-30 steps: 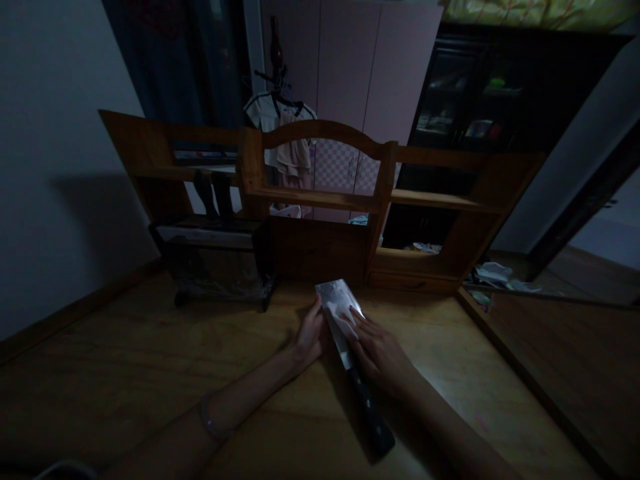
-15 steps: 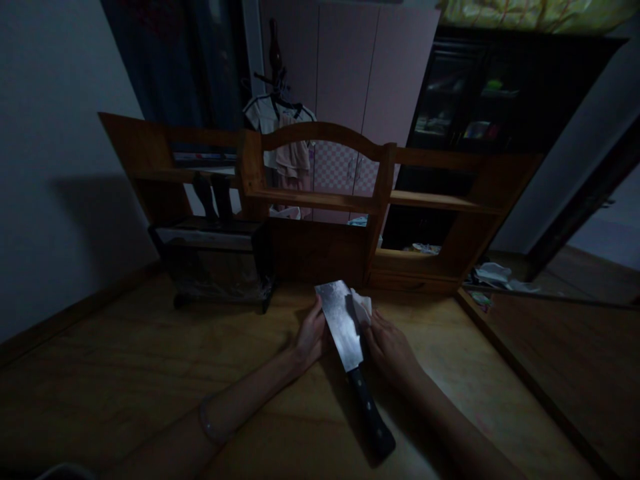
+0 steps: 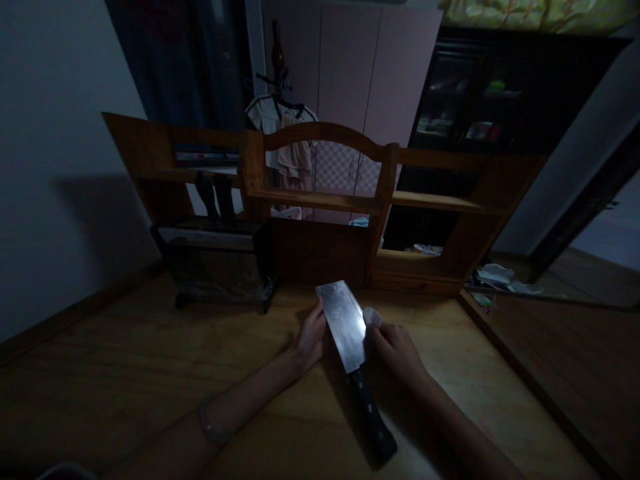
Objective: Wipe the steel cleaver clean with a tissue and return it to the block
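Observation:
A cleaver [image 3: 344, 323] with a broad steel blade and a black riveted handle is tilted above the wooden table, its handle toward me. My left hand [image 3: 313, 340] grips the blade from its left edge, with some fingers hidden underneath. At the blade's right edge, my right hand [image 3: 397, 350] is closed on a white tissue or cloth [image 3: 371, 317]. I cannot tell whether the cloth touches the blade edge.
A knife block [image 3: 215, 263] with two black handles upright in it stands at the back left of the table [image 3: 165, 373]. Behind is a wooden shelf unit [image 3: 320, 200]. A raised wooden edge [image 3: 520, 380] runs along the right side.
My right hand has shifted slightly right with the white cloth, off the blade's face to its right edge. My left hand and the cleaver have hardly moved.

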### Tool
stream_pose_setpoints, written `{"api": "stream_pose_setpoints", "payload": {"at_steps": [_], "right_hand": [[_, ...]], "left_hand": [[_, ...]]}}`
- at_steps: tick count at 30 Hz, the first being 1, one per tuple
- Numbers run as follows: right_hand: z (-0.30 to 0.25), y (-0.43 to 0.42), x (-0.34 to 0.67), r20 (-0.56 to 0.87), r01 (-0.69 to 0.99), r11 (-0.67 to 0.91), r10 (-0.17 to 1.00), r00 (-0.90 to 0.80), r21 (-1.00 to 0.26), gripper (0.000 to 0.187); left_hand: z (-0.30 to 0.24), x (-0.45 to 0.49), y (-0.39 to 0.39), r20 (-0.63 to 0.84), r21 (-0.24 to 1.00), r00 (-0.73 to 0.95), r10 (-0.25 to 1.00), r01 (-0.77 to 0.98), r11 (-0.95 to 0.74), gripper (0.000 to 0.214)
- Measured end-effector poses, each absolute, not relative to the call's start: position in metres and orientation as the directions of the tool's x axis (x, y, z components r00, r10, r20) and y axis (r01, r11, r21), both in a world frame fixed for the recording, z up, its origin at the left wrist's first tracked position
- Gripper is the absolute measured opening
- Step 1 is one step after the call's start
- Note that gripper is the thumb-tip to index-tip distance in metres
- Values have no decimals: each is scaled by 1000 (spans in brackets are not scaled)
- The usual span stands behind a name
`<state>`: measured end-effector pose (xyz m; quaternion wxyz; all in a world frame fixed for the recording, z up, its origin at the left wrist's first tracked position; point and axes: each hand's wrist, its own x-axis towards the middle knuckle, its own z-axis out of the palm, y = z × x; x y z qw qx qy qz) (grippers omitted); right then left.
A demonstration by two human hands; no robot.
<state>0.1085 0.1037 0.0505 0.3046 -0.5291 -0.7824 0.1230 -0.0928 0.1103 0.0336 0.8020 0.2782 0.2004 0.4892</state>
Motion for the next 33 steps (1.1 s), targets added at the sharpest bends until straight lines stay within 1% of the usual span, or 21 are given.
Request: {"api": "stream_pose_setpoints", "payload": {"at_steps": [5, 9, 11, 15, 18, 22, 27, 33], "right_hand": [[50, 102, 110, 323, 774, 407, 906, -274, -485, 46], [51, 99, 110, 330, 796, 424, 896, -298, -432, 44], [52, 97, 110, 346, 816, 439, 883, -316, -376, 44], [58, 94, 110, 375, 851, 478, 846, -378, -219, 40], [61, 91, 110, 387, 853, 498, 826, -410, -158, 36], [64, 87, 108, 427, 826, 546, 786, -447, -142, 29], [65, 82, 105, 425, 802, 578, 770, -476, -149, 25], [64, 84, 105, 409, 818, 562, 779, -475, -121, 24]], "left_hand": [[30, -93, 113, -30, 648, 443, 896, -674, 355, 65], [34, -92, 111, -36, 642, 451, 892, -673, 366, 61], [36, -92, 111, -43, 627, 444, 895, -686, 370, 60], [36, -92, 110, -52, 611, 424, 904, -703, 365, 62], [37, -93, 109, -62, 602, 394, 917, -718, 349, 62], [39, -96, 109, -81, 582, 353, 932, -742, 332, 65], [39, -98, 111, -109, 581, 356, 928, -735, 350, 66], [39, -97, 113, -168, 582, 337, 926, -724, 369, 46]]}}
